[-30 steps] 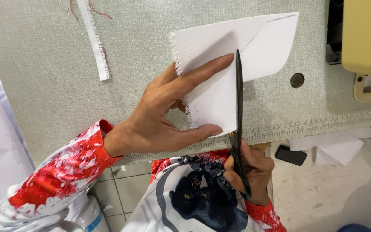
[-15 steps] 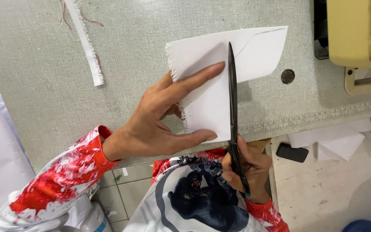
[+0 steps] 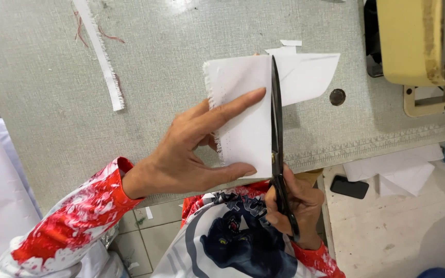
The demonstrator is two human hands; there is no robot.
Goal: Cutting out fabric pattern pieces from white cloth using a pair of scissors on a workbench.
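Note:
My left hand [image 3: 191,149] presses a piece of white fabric [image 3: 243,98] flat on the grey table [image 3: 42,103], index finger stretched across it and thumb on its near edge. My right hand [image 3: 294,206] grips the handles of long black scissors [image 3: 276,118] below the table edge. The blades point away from me along the fabric's right side and look shut. Right of the blades lies a pointed white flap of the fabric [image 3: 307,74]. The fabric's left edge is frayed.
A frayed white strip [image 3: 101,56] with loose red threads lies at the far left of the table. A cream sewing machine [image 3: 418,41] stands at the far right, with a round hole [image 3: 337,96] in the tabletop near it. A dark phone [image 3: 349,187] and white scraps lie on the floor.
The scissor blades have advanced farther across the fabric, their tip now at its far edge. The right flap has dropped flat. My left hand stays pressed on the fabric.

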